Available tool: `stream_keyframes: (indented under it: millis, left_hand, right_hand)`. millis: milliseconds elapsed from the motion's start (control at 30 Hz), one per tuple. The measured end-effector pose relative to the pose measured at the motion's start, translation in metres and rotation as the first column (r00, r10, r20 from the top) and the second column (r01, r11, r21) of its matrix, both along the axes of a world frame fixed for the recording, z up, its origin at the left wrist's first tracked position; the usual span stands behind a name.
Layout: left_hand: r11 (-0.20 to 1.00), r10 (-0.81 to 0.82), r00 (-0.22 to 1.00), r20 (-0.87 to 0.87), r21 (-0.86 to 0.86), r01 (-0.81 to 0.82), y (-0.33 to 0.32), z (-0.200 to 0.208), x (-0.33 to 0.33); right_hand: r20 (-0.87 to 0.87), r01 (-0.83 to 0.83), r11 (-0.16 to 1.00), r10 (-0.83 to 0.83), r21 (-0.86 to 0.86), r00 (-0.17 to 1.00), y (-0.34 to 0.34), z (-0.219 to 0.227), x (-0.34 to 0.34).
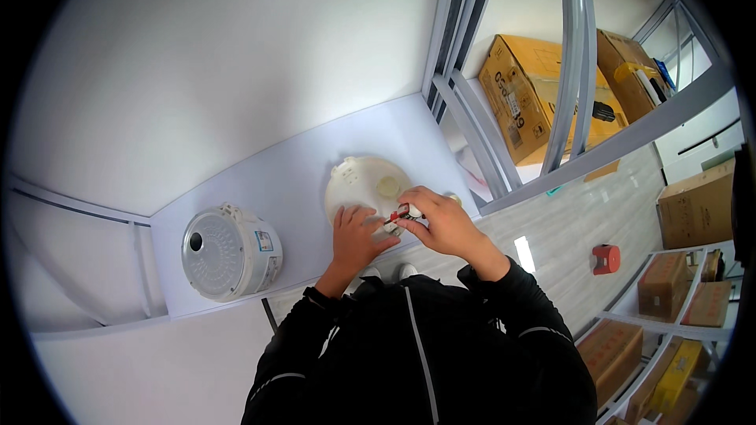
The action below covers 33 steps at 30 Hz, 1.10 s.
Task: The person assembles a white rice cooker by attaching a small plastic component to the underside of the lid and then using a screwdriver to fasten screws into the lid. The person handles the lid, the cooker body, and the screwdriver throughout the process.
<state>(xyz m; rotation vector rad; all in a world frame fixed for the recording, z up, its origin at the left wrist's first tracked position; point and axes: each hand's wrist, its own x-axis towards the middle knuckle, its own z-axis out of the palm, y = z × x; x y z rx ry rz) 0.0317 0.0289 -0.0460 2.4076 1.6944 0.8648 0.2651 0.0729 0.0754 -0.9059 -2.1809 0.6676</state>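
A cream-white round plastic part [352,181], shallow and shaped like a lid, lies on the white shelf with a small notched lug on its far-left rim. My left hand [354,238] rests flat on its near-left edge, fingers spread. Over the near-right side of the part, my right hand [446,224] pinches a small red, black and white tool [403,212] between thumb and fingers; its exact kind is too small to make out. Beside the tool, a small round beige piece [388,186] sits on the part.
A white rice cooker [228,252] stands on the left of the white shelf [303,228]. Grey metal posts [579,55] rise at the right, with a large yellow-brown carton [528,94] behind them. A red stool [605,260] and shelves of boxes [661,283] are farther right.
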Motion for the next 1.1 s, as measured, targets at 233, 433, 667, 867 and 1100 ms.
stream_keyframes:
  millis: [233, 433, 667, 867, 1100]
  left_hand:
    - [1.000, 0.011, 1.000, 0.011, 0.017, -0.012, 0.006, -0.007, 0.005]
    - [0.999, 0.031, 0.999, 0.006, -0.028, -0.031, 0.007, -0.002, 0.007]
    - [0.998, 0.044, 0.999, 0.000, -0.034, -0.044, 0.007, -0.008, 0.009]
    - [0.999, 0.046, 0.999, 0.014, 0.004, -0.046, 0.008, -0.005, 0.010]
    - [0.997, 0.045, 0.999, -0.003, -0.055, -0.045, 0.007, -0.002, 0.009]
  right_hand:
    - [0.024, 0.025, 0.999, -0.025, -0.020, 0.999, -0.001, 0.001, -0.002]
    - [0.034, 0.031, 0.999, -0.031, -0.014, 0.999, 0.000, -0.001, -0.003]
    - [0.116, -0.039, 0.995, 0.028, 0.095, 0.993, 0.000, 0.010, -0.007]
    - [0.108, 0.040, 0.995, -0.049, 0.086, 0.993, -0.001, 0.004, -0.010]
    - [0.073, 0.072, 0.997, -0.075, 0.042, 0.995, -0.002, 0.003, -0.010]
